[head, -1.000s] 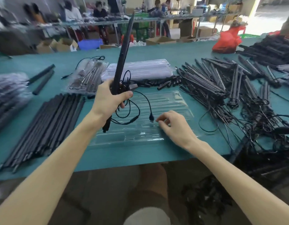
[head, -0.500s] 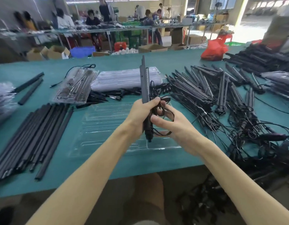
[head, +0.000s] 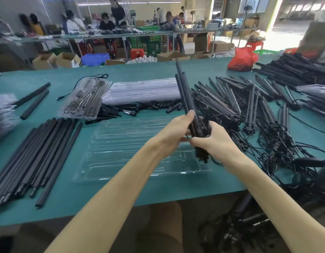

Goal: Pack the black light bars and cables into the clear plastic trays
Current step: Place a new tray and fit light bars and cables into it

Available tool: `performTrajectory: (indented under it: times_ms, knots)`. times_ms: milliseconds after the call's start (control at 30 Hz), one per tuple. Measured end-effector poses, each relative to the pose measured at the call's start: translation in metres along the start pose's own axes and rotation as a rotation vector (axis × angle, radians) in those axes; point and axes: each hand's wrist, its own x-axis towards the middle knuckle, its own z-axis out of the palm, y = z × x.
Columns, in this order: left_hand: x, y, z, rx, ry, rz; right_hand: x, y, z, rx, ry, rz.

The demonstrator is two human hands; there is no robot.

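Over the tray: both hands are up holding a bundle of light bars (head: 187, 99), cable bunched at the bottom
Left hand (head: 173, 133): wrapped round the bars
Right hand (head: 215, 141): closed on the lower end and cable
Open tray (head: 132, 152): empty so far
Done: one packed tray (head: 84, 99) further back
Left: big loose pile (head: 249, 106) on the right, loads to go imo

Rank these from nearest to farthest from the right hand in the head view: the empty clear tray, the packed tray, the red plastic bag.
1. Empty clear tray, just left of the right hand.
2. Packed tray, far left.
3. Red plastic bag, at the table's far edge.
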Motion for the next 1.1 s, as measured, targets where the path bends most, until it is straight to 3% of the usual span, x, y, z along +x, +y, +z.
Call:
performTrajectory:
  times_ms: [67,133,333,433,567,667,733,900,1100]
  knots:
    - [-0.001,0.001,-0.011,0.165,-0.069,0.048,0.002,0.003,-0.006,-0.085,0.047,-0.03]
    - [-0.004,0.003,-0.024,0.146,-0.115,0.068,0.006,0.005,-0.01,-0.176,0.098,-0.077]
    - [-0.014,0.006,-0.077,0.224,0.012,0.1,0.022,0.018,-0.025,-0.44,0.275,-0.069]
    - [-0.027,0.005,-0.12,0.293,0.189,0.118,0.03,0.027,-0.03,-0.547,0.302,0.058]
    - [-0.048,0.003,-0.181,0.438,0.575,0.147,0.032,0.038,-0.022,-0.691,0.313,0.098]
    - [-0.066,-0.003,-0.225,0.78,0.847,0.127,0.03,0.037,-0.011,-0.73,0.331,0.061]
    - [-0.078,-0.009,-0.249,1.108,0.943,0.013,0.028,0.032,-0.004,-0.79,0.374,0.033]
    - [-0.094,-0.023,-0.265,1.445,0.941,-0.242,0.019,0.026,0.005,-0.851,0.361,0.016]
    - [-0.098,-0.025,-0.267,1.568,0.896,-0.26,0.002,0.034,0.001,-0.839,0.408,-0.065]
